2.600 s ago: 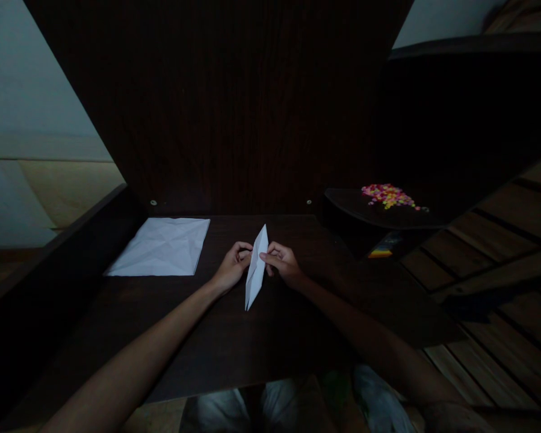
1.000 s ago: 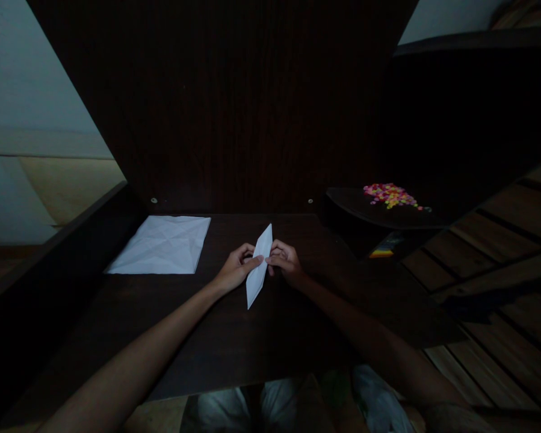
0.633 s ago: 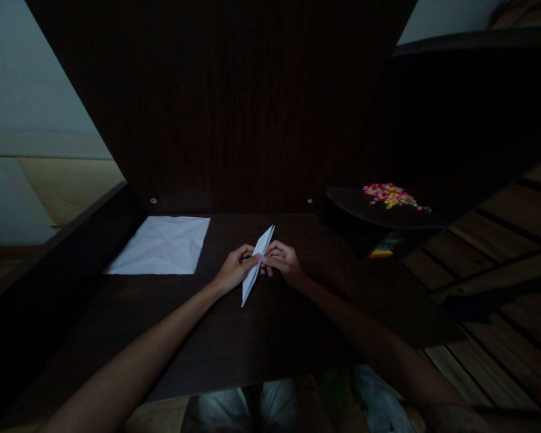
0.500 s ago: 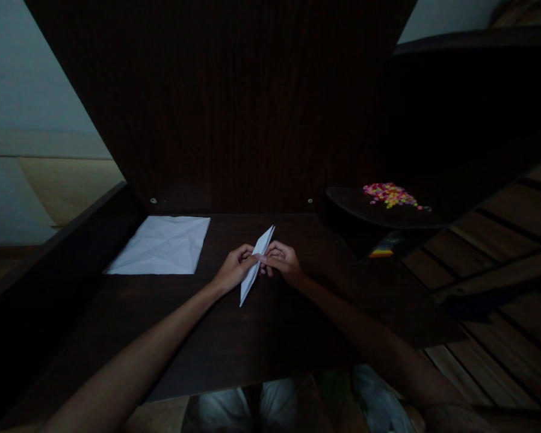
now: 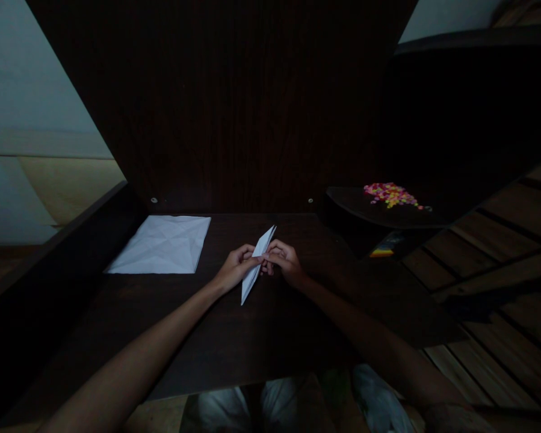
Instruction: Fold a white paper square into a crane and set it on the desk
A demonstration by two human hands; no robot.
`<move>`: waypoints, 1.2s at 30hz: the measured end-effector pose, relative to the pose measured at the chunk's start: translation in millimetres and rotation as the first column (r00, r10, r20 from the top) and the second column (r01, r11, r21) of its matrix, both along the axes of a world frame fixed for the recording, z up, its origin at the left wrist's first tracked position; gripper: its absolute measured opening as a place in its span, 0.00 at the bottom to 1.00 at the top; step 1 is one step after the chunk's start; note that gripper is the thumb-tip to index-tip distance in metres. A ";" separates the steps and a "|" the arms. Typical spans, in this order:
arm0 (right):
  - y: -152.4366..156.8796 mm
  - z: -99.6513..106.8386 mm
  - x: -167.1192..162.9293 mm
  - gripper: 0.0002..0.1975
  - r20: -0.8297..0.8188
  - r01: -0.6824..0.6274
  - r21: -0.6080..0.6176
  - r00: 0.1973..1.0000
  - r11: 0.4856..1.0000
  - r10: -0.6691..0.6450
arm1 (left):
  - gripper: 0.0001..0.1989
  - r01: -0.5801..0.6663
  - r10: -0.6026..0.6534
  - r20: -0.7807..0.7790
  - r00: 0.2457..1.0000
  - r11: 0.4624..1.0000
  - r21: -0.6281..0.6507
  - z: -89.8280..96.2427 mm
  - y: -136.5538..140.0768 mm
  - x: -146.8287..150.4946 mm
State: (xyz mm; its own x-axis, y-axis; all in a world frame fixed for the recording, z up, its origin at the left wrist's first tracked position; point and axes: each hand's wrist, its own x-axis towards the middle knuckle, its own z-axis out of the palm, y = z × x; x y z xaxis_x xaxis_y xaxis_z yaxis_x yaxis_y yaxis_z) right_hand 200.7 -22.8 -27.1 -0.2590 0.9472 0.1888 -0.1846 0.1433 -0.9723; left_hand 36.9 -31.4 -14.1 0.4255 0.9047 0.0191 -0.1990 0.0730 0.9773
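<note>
A narrow, folded piece of white paper (image 5: 251,281), pointed at both ends, is held slantwise above the dark desk. My left hand (image 5: 236,268) grips it from the left, with the thumb laid across its middle. From the right, my right hand (image 5: 286,261) pinches the same paper, its thumb meeting the left thumb near the centre. Some fingers of both hands are hidden behind the paper. A creased white square sheet (image 5: 166,243) lies flat on the desk, left of my left hand.
On a small corner shelf (image 5: 346,201) at the right sits a heap of small pink and yellow pieces (image 5: 392,194). A dark raised side board (image 5: 71,240) borders the desk on the left. A tall dark panel (image 5: 234,108) rises behind the desk.
Both hands keep their hold on the folded paper. My right thumb has bent and drawn back slightly to the right; otherwise almost nothing differs.
</note>
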 end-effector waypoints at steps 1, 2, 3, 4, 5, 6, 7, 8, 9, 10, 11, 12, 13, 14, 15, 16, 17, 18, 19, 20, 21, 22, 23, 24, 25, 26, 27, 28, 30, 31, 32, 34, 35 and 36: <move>0.5 -0.7 0.0 0.13 -0.006 -0.002 -0.003 1.000 1.000 0.002 | 0.17 0.005 -0.005 -0.014 1.000 1.000 0.011 0.7 -0.2 0.0; 1.0 -1.4 0.0 0.13 -0.013 -0.001 -0.005 1.000 1.000 0.001 | 0.17 0.007 -0.006 -0.031 1.000 1.000 0.025 1.2 -0.2 -0.1; 1.5 -2.2 -0.1 0.13 -0.020 -0.001 -0.006 1.000 1.000 0.001 | 0.17 0.005 -0.003 -0.051 0.999 0.999 0.040 1.6 -0.1 -0.3; 1.8 -2.9 -0.2 0.12 -0.027 -0.002 -0.004 1.000 1.000 0.002 | 0.16 -0.002 0.006 -0.071 0.997 0.998 0.057 1.7 0.1 -0.5; 2.1 -3.6 -0.2 0.12 -0.034 -0.002 0.000 0.999 1.000 0.002 | 0.16 -0.009 0.016 -0.091 0.996 0.997 0.072 1.4 0.5 -0.8; 2.4 -4.2 -0.3 0.12 -0.042 0.000 0.004 0.999 1.000 0.000 | 0.16 -0.017 0.026 -0.108 0.994 0.996 0.083 0.8 1.1 -1.0; 2.6 -4.8 -0.4 0.12 -0.050 0.003 0.006 0.999 1.000 -0.003 | 0.16 -0.022 0.033 -0.122 0.992 0.996 0.089 -0.1 1.7 -1.3; 2.8 -5.2 -0.4 0.12 -0.056 0.006 0.006 0.998 1.000 -0.006 | 0.16 -0.025 0.038 -0.133 0.990 0.995 0.092 -1.2 2.3 -1.5; 2.9 -5.6 -0.4 0.11 -0.059 0.008 0.002 0.998 1.000 -0.008 | 0.16 -0.027 0.040 -0.142 0.989 0.995 0.092 -2.3 2.8 -1.6; 3.1 -5.8 -0.4 0.11 -0.060 0.009 -0.003 0.998 1.000 -0.009 | 0.16 -0.030 0.043 -0.149 0.988 0.995 0.091 -3.2 3.2 -1.7; 3.3 -5.9 -0.5 0.11 -0.060 0.009 -0.009 0.998 1.000 -0.010 | 0.16 -0.034 0.048 -0.158 0.986 0.995 0.090 -4.0 3.5 -1.7; 3.5 -5.9 -0.5 0.11 -0.059 0.009 -0.016 0.998 1.000 -0.010 | 0.16 -0.041 0.056 -0.167 0.984 0.995 0.092 -4.4 3.5 -1.6; 3.6 -5.8 -0.6 0.11 -0.059 0.009 -0.023 0.998 1.000 -0.010 | 0.16 -0.047 0.064 -0.179 0.982 0.994 0.096 -4.4 3.3 -1.5; 3.8 -5.7 -0.7 0.10 -0.058 0.009 -0.028 0.998 1.000 -0.011 | 0.16 -0.053 0.072 -0.192 0.979 0.993 0.102 -4.0 3.0 -1.4; 3.9 -5.5 -0.7 0.10 -0.058 0.010 -0.032 0.998 0.999 -0.012 | 0.16 -0.057 0.078 -0.203 0.976 0.993 0.108 -3.4 2.6 -1.3; 4.1 -5.4 -0.8 0.10 -0.056 0.009 -0.035 0.998 0.999 -0.011 | 0.16 -0.061 0.084 -0.211 0.974 0.992 0.115 -2.7 2.2 -1.2; 4.2 -5.4 -0.8 0.10 -0.054 0.007 -0.037 0.998 0.999 -0.009 | 0.15 -0.062 0.087 -0.218 0.972 0.991 0.121 -2.0 2.0 -1.2; 4.3 -5.4 -0.8 0.10 -0.052 0.004 -0.038 0.999 0.999 -0.006 | 0.15 -0.063 0.091 -0.226 0.970 0.990 0.127 -1.5 1.9 -1.2; 4.4 -5.5 -0.8 0.10 -0.050 0.000 -0.040 0.999 0.999 -0.002 | 0.15 -0.067 0.097 -0.234 0.967 0.989 0.133 -1.3 2.1 -1.2; 4.5 -5.5 -0.7 0.11 -0.049 -0.004 -0.042 0.999 0.999 0.002 | 0.14 -0.072 0.105 -0.243 0.964 0.987 0.142 -1.3 2.5 -1.3; 4.5 -5.6 -0.7 0.11 -0.049 -0.006 -0.045 0.999 0.999 0.004 | 0.14 -0.078 0.116 -0.253 0.961 0.985 0.154 -1.7 3.0 -1.5; 4.5 -5.6 -0.7 0.11 -0.050 -0.006 -0.048 0.999 0.999 0.003 | 0.13 -0.085 0.128 -0.262 0.956 0.982 0.170 -2.2 3.6 -1.6; 4.4 -5.6 -0.7 0.11 -0.052 -0.004 -0.050 0.999 0.999 0.001 | 0.13 -0.091 0.140 -0.270 0.953 0.978 0.186 -3.0 4.3 -1.8; 4.3 -5.5 -0.7 0.11 -0.052 -0.002 -0.052 0.999 0.999 -0.001 | 0.13 -0.094 0.148 -0.274 0.950 0.975 0.199 -3.7 5.0 -2.0; 4.2 -5.3 -0.8 0.11 -0.051 0.001 -0.053 0.999 0.999 -0.003 | 0.12 -0.097 0.154 -0.275 0.949 0.973 0.209 -4.4 5.5 -2.2; 4.1 -5.1 -0.9 0.11 -0.048 0.004 -0.053 0.999 0.999 -0.006 | 0.12 -0.097 0.155 -0.273 0.949 0.972 0.215 -4.9 5.9 -2.3; 4.0 -4.9 -1.1 0.11 -0.045 0.007 -0.052 0.999 0.999 -0.009 | 0.11 -0.095 0.152 -0.266 0.952 0.972 0.216 -5.3 6.2 -2.3; 3.8 -4.7 -1.2 0.10 -0.041 0.010 -0.052 0.999 0.999 -0.012 | 0.11 -0.091 0.145 -0.256 0.956 0.973 0.212 -5.4 6.4 -2.3; 3.6 -4.3 -1.3 0.10 -0.035 0.016 -0.051 0.999 0.999 -0.017 | 0.10 -0.088 0.137 -0.242 0.961 0.975 0.203 -5.4 6.7 -2.1; 3.5 -4.1 -1.3 0.09 -0.033 0.017 -0.051 0.999 0.999 -0.019 | 0.09 -0.089 0.138 -0.241 0.961 0.976 0.200 -5.4 6.8 -2.0; 3.4 -4.0 -1.2 0.09 -0.030 0.018 -0.052 0.999 0.998 -0.019 | 0.09 -0.094 0.142 -0.244 0.959 0.976 0.199 -5.4 6.9 -1.8; 3.2 -3.7 -1.1 0.09 -0.027 0.019 -0.055 0.999 0.998 -0.020 | 0.09 -0.106 0.156 -0.255 0.954 0.974 0.202 -5.9 7.1 -1.7; 3.1 -3.6 -1.0 0.09 -0.028 0.021 -0.055 0.999 0.998 -0.023 | 0.10 -0.109 0.161 -0.261 0.952 0.973 0.204 -6.4 7.2 -1.7; 3.1 -3.5 -1.0 0.08 -0.030 0.024 -0.054 0.999 0.998 -0.025 | 0.10 -0.110 0.163 -0.264 0.951 0.972 0.205 -6.9 7.3 -1.7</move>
